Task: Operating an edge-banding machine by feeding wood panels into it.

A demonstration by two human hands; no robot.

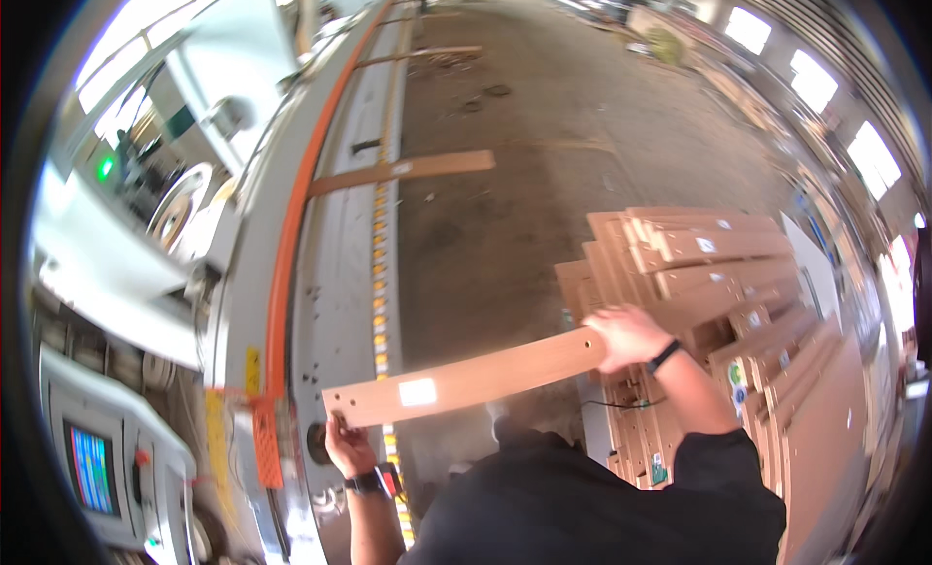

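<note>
Board point(495, 373), long axis crosswise, right end seemingly ahead, in the pinch of both hands point(629, 338) point(351, 450).

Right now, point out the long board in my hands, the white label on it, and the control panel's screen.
Long board point(476, 382), head view: bare wooden face, near its middle.
White label point(418, 392), head view: its centre.
Screen point(92, 468), head view: middle of its lit display.

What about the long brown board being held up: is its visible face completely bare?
No, a white rectangular label sits on the board, left of its middle.
</note>
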